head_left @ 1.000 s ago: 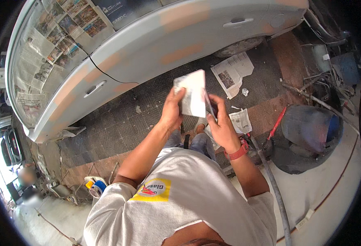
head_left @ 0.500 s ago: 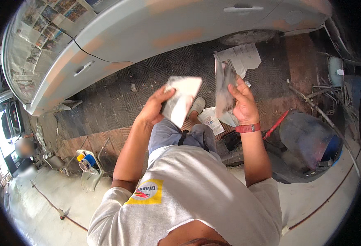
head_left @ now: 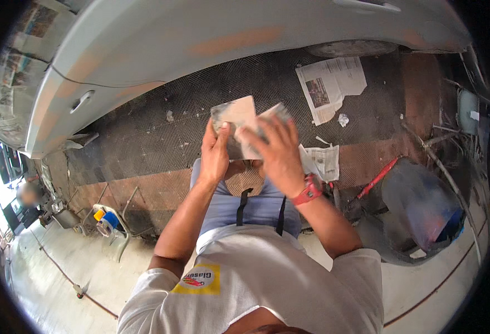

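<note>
Whitish held sheet (head_left: 241, 110), grey-smudged; grey car body (head_left: 145, 39), orange patches (head_left: 236, 40); red wristwatch (head_left: 311, 190); white shirt (head_left: 295, 267), yellow patch (head_left: 214, 285).

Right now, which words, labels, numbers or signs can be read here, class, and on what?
White shirt: partly readable lettering on its yellow patch, which I won't copy out.
Floor newspaper: print too small to read.
Smaller floor paper: also too small.
Car-window papers: too blurred.

Newspaper (head_left: 348, 77) lies on dark floor (head_left: 139, 131); crumpled scrap (head_left: 343, 119) just beside it. Pale chair (head_left: 124, 234), left, bears blue item (head_left: 111, 219) and yellow item (head_left: 98, 215). Red bar (head_left: 380, 177), right, tilted.
</note>
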A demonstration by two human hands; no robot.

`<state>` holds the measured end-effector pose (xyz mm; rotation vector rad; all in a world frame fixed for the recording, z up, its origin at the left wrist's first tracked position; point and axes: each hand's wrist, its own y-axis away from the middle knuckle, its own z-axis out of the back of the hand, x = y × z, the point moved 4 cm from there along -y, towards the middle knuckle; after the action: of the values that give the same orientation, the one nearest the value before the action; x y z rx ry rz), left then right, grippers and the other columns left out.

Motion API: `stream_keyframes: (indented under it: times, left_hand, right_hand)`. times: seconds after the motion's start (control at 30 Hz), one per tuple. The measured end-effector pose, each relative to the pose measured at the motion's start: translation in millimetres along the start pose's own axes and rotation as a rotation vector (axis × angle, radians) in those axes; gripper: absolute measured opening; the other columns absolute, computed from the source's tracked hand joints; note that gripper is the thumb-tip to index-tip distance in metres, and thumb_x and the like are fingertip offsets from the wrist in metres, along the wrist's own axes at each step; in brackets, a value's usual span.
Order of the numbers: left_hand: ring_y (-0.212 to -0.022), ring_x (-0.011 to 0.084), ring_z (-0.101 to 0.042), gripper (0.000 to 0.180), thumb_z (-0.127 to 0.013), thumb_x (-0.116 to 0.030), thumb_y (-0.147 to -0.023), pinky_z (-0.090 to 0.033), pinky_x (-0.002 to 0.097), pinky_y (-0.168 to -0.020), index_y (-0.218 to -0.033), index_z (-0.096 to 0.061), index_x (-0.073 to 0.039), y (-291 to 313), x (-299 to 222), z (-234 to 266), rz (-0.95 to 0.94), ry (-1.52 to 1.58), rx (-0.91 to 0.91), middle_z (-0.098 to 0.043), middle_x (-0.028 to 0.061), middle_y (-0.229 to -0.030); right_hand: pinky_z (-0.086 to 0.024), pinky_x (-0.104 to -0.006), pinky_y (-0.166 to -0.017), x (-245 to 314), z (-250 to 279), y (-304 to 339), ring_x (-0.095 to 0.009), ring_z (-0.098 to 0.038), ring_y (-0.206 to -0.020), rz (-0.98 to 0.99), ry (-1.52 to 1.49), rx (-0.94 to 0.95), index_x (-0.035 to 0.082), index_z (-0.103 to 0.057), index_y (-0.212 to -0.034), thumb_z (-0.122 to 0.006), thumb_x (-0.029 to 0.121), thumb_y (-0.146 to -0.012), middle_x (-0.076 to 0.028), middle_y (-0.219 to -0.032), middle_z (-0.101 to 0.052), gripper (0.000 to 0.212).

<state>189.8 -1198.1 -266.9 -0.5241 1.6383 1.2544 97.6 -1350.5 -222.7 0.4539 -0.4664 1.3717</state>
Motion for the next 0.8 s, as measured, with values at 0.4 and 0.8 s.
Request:
stream_keyframes:
  times: [0.4, 0.8]
  left_hand:
    - [-0.111, 0.0232, -0.068, 0.039, -0.059, -0.025, -0.106, -0.056, 0.0406, -0.097, -0.14, -0.053, -0.008, -162, 226, 38, 0.146, 0.648, -0.168, -0.065, 0.0088, -0.127]
    - [-0.113, 0.0211, -0.066, 0.037, -0.058, -0.02, -0.106, -0.055, 0.0375, -0.099, -0.138, -0.052, -0.003, -239, 324, 76, -0.254, 0.372, -0.325, -0.065, 0.0095, -0.126]
  right_hand:
    - [-0.037, -0.0596, -0.12, -93, -186, -46, -0.046, -0.042, -0.144, 0.337, -0.463, 0.077, 0.026, -0.049, -0.15, -0.063, -0.002, -0.085, -0.019, -0.154, -0.039, 0.072]
    - [-0.028, -0.0758, -0.114, -204, -349, -74, -0.045, -0.043, -0.143, 0.485, 0.155, -0.042, 0.029, -0.06, -0.143, -0.056, 0.006, -0.091, -0.013, -0.153, -0.047, 0.056]
